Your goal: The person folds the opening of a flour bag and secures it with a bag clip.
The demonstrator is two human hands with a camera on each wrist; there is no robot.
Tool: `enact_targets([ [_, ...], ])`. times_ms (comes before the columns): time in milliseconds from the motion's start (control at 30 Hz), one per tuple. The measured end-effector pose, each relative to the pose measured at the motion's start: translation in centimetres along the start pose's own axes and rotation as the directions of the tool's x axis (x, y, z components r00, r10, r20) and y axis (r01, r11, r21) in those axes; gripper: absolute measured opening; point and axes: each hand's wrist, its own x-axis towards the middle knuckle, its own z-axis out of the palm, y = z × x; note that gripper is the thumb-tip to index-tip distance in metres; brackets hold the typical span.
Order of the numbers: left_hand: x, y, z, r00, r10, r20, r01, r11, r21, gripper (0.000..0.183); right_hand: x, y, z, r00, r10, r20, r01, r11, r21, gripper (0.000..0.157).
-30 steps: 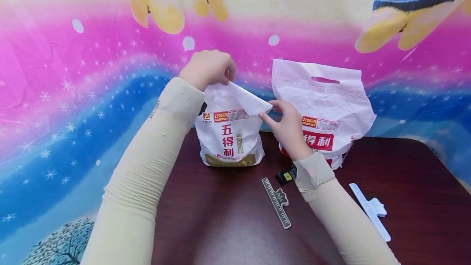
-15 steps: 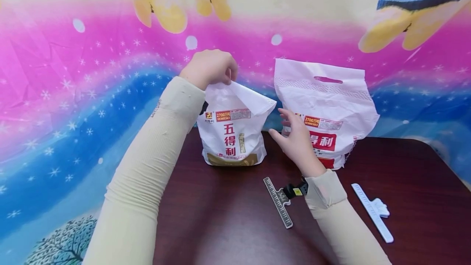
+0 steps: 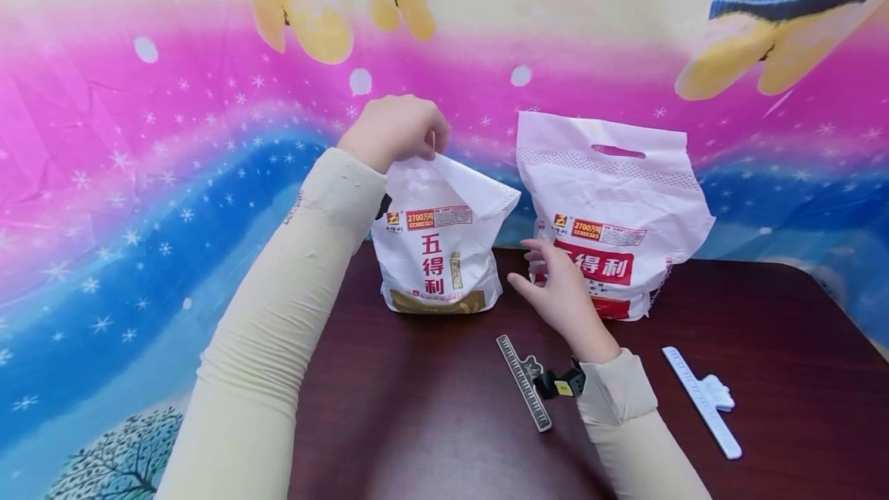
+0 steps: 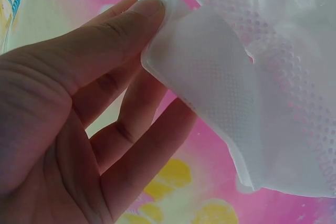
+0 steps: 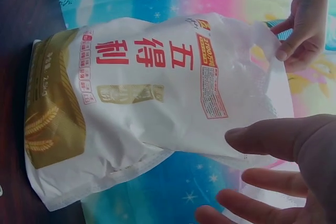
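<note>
A bright cartoon backdrop fills the wall behind the dark red table, where the gold-bottomed bag stands upright. The left hand pinches its top edge between thumb and fingers; the right hand has its fingers spread wide, holding nothing, in front of the red-labelled bag. With only one end gripped, the loose flap droops forward on the right; I'd worry that the thin edge could slide from that pinch and sag further. A careless sideways sweep might jostle the red-labelled bag, and the black wrist device, hanging over the dark clip, could nudge it askew.
</note>
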Motion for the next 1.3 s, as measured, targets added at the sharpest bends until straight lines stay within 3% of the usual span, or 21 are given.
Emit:
enact_targets([
  [500,0.0,-0.3,0.2,1.0,0.0,-0.012,0.001,1.0,0.006,0.017,-1.9,1.2,0.6,0.985,0.075,0.154,-0.061,0.994,-0.09,0.045],
  [933,0.2,-0.5,0.6,1.0,0.001,-0.017,-0.001,1.0,-0.014,0.016,-2.9,2.1,1.3,0.968,0.138,0.209,-0.114,0.986,-0.122,0.043],
  [1300,0.5,-0.3,0.4,1.0,0.002,-0.023,-0.002,0.999,0.032,0.017,-3.1,2.8,1.1,0.961,0.155,0.23,-0.121,0.98,-0.157,0.043],
])
